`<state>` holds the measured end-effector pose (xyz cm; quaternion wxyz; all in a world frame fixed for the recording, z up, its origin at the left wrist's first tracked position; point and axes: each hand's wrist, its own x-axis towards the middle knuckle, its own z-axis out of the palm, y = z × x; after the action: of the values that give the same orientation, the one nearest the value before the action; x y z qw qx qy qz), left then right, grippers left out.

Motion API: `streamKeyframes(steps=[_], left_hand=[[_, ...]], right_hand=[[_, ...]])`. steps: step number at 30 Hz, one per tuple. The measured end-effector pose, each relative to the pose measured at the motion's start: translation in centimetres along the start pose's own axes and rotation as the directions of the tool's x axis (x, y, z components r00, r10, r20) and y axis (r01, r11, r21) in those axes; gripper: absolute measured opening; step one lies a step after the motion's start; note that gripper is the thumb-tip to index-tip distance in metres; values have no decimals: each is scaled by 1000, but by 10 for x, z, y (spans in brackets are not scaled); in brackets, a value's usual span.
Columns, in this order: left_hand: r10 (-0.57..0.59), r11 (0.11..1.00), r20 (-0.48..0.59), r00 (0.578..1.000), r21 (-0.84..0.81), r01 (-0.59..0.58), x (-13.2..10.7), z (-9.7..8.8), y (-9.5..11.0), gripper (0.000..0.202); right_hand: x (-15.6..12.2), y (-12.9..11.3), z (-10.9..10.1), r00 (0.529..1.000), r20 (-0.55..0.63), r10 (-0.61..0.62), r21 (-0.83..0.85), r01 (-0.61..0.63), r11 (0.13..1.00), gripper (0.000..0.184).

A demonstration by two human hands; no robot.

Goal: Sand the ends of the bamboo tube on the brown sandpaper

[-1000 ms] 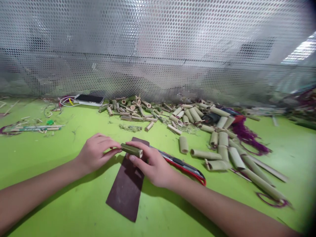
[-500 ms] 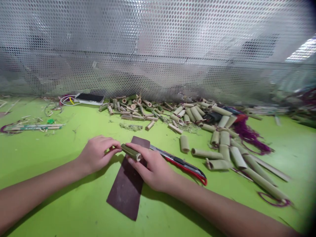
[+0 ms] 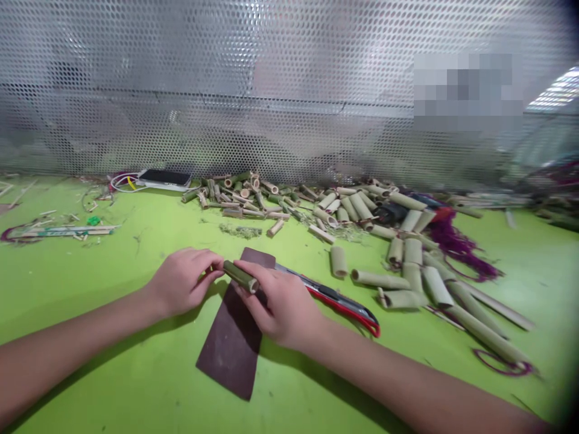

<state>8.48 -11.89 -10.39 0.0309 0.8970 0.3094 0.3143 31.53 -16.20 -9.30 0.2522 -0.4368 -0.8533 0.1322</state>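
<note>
In the head view, the right hand (image 3: 287,307) grasps the bamboo tube (image 3: 239,275) between thumb and fingers, over the brown sheet (image 3: 230,349), while the left hand (image 3: 181,280) pinches its left end. For good work, I think, a steady, light grip is best, away from the cutter (image 3: 344,300). No writing is readable.

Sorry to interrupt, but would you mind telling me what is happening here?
A person's right hand holds a short green tube above a brown sheet, and the left hand seems to pinch the tube's left end. A red utility knife lies by the sheet, with more cut tubes scattered beyond.
</note>
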Motion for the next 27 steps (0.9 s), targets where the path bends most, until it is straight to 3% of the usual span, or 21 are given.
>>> streamKeyframes(steps=[8, 12, 14, 16, 19, 21, 25, 27], left_hand=[[-1, 1000, -28, 1000, -13, 1, 0, 0, 3, 19], [-3, 1000, -38, 999, -15, 3, -2, 0, 4, 20], [-44, 998, -41, 998, -44, 43, -2, -1, 0, 20], [-158, 984, -33, 987, -86, 155, -1, -1, -7, 19], [-349, 932, -9, 937, -101, 347, 2, -2, -24, 17], [-406, 911, -10, 914, -76, 404, 4, -3, -34, 23], [-401, 915, -11, 916, -49, 400, 5, -2, -39, 32], [-341, 939, -5, 940, -54, 340, 4, 0, -33, 31]], right_hand=[[-1, -1, 0, 1000, -12, -25, -82, 24, 996, 41], [4, 6, -4, 997, -54, 57, -69, -60, 996, 41], [6, 10, -6, 990, -80, 119, -45, -123, 991, 41], [7, 13, -7, 983, -97, 159, -13, -161, 987, 41], [8, 13, -8, 971, -69, 227, 127, -217, 968, 41], [9, 12, -8, 953, -14, 303, 268, -289, 919, 40], [10, 9, -7, 932, 84, 353, 526, -343, 778, 38], [10, 8, -6, 938, 104, 332, 596, -326, 734, 38]])
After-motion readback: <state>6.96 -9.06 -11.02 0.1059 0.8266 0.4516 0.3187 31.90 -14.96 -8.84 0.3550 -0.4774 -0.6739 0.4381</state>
